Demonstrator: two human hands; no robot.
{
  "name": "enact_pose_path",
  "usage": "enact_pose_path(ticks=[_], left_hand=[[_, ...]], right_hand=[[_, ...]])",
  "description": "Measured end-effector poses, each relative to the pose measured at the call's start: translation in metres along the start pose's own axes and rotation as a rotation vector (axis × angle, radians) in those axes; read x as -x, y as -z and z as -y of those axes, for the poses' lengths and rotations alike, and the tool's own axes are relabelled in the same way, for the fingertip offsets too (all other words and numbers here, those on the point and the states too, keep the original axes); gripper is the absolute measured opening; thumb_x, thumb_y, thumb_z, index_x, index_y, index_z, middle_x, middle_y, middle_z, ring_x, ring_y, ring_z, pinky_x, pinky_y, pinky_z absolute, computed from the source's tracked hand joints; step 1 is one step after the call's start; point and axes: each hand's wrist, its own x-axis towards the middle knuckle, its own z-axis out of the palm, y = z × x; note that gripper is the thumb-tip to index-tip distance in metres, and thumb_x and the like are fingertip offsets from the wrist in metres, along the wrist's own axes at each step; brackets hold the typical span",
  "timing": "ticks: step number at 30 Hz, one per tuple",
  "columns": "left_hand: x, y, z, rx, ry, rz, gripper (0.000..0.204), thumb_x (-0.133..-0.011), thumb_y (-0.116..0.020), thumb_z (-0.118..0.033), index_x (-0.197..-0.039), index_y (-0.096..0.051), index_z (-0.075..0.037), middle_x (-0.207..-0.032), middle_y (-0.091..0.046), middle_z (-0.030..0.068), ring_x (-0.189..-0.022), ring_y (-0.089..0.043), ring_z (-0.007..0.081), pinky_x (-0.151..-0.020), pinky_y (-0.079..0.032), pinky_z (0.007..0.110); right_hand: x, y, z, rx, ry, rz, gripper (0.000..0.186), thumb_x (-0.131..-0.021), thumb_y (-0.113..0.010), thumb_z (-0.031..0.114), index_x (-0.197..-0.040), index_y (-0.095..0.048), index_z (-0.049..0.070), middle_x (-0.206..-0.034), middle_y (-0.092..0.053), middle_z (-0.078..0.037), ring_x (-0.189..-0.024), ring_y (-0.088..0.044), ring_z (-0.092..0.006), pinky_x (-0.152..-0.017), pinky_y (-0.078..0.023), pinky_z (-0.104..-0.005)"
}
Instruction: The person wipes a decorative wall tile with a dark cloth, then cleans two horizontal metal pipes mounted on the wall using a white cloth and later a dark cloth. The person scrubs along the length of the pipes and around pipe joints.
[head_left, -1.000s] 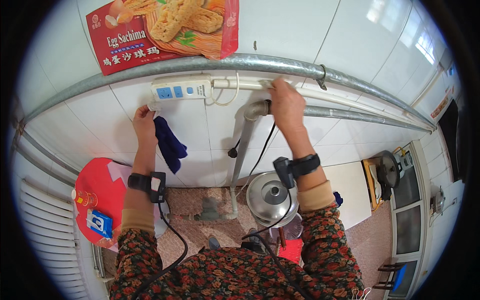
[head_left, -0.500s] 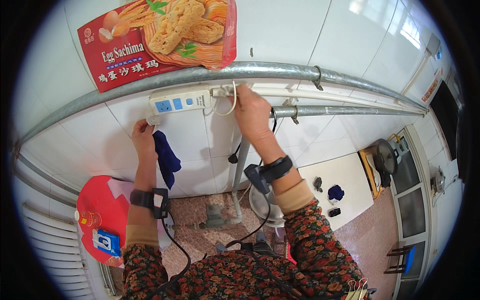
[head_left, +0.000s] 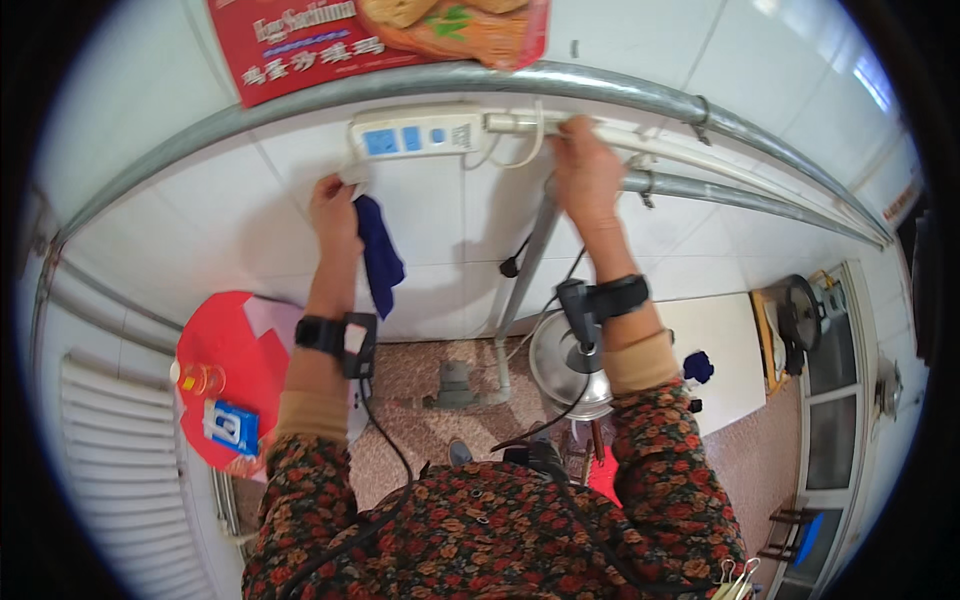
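Note:
My left hand is closed at the left end of a white power strip with blue sockets, pinching a whitish bit of cloth. From the same hand a dark blue cloth hangs down against the tiled wall. To the right of the strip, my right hand is raised with its fingers closed at a thin white pipe. A looped white cable runs close beside those fingertips. Whatever lies between the right fingers is hidden.
A grey metal pipe crosses above the strip, with a red snack packet behind it. A red-covered table stands at left near a radiator. Below right are a metal pot and a white table.
The whole scene has shifted up and to the right in view. My right hand has moved a little rightward along the white pipe, away from the strip. My left hand stays at the strip's left end.

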Motion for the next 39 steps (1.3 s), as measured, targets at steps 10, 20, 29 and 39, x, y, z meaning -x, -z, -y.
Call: enact_pose_path(ticks=[10,20,29,39], left_hand=[[0.129,-0.048,-0.040,0.260,0.423,0.491,0.011,-0.088,-0.061,-0.004,-0.098,-0.063,-0.004,-0.093,-0.067,0.0011,-0.089,-0.059,0.0081,-0.081,-0.045,0.023],[0.162,-0.131,-0.048,0.178,0.546,0.830,0.018,-0.092,-0.056,-0.011,-0.107,-0.062,-0.002,-0.089,-0.066,0.0054,-0.069,-0.057,0.0085,-0.062,-0.048,0.021],[0.153,-0.124,-0.021,0.740,0.933,0.451,0.010,-0.090,-0.063,-0.015,-0.097,-0.062,-0.007,-0.091,-0.067,0.0045,-0.076,-0.064,0.0156,-0.068,-0.053,0.029],[0.188,-0.107,-0.008,0.587,0.833,0.587,0.049,-0.093,-0.050,-0.053,-0.117,-0.058,-0.010,-0.110,-0.063,0.0065,-0.100,-0.060,0.0221,-0.092,-0.047,0.041]], right_hand=[[0.057,0.051,0.025,-0.657,-0.318,0.532,0.028,-0.083,-0.068,0.013,-0.104,-0.058,-0.001,-0.078,-0.062,-0.015,-0.062,-0.057,-0.0196,-0.059,-0.047,-0.0336],[0.048,0.081,-0.012,-0.283,-0.001,0.327,0.020,-0.082,-0.059,0.003,-0.101,-0.057,0.002,-0.081,-0.061,-0.017,-0.069,-0.059,-0.0344,-0.060,-0.048,-0.0375],[0.082,0.104,-0.040,-1.049,-0.553,0.842,0.019,-0.088,-0.057,-0.002,-0.106,-0.061,0.002,-0.095,-0.062,0.002,-0.090,-0.055,-0.0057,-0.080,-0.044,-0.0224],[0.108,0.068,-0.039,-1.557,-0.783,0.491,0.018,-0.087,-0.056,-0.002,-0.104,-0.058,0.002,-0.096,-0.067,-0.004,-0.085,-0.062,-0.0094,-0.076,-0.049,-0.0246]])
